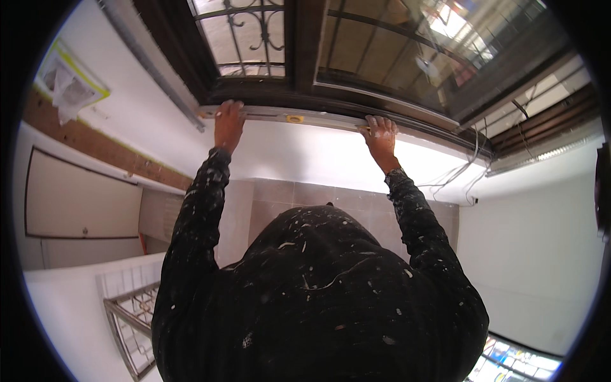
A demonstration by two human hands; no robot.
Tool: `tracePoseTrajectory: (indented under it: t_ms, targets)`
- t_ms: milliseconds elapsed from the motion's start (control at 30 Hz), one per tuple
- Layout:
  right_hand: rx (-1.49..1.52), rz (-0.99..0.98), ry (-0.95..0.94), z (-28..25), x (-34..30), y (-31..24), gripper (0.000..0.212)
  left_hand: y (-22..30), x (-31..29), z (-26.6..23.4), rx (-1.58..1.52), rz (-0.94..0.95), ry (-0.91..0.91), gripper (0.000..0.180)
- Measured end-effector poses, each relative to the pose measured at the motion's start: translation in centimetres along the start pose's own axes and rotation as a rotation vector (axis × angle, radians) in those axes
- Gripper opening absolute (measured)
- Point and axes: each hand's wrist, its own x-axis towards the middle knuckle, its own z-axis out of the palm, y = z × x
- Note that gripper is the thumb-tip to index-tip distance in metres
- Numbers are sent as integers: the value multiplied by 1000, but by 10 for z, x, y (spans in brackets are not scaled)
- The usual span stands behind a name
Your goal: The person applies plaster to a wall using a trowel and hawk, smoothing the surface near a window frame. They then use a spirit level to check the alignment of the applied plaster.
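Note:
A long, light-coloured spirit level (331, 123) with a yellow vial section lies along the edge of the sill under a dark brown window frame (299, 89). My left hand (229, 126) grips it near its left end, fingers bent over the top. Farther right, my right hand (382, 137) is closed over the level in the same way, with white smears on its fingers. Both thumbs are partly hidden. Paint-like white specks cover my dark sleeves.
Loose cables (468, 162) hang from the wall right of my right hand. A metal strip (184, 105) runs up the window reveal by my left hand. A plastic bag (67, 89) is on the left wall. Grey tiles (299, 194) show below.

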Motion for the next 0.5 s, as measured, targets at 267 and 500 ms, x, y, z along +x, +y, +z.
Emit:
tracePoseTrajectory:
  t_ms: [267, 500]
  targets:
    - [-157, 48, 86, -2, -25, 20, 42, 1, -46, 41, -21, 125, -121, 48]
    - [-4, 345, 122, -19, -53, 24, 51, 8, -48, 59, -17, 26, -88, 47]
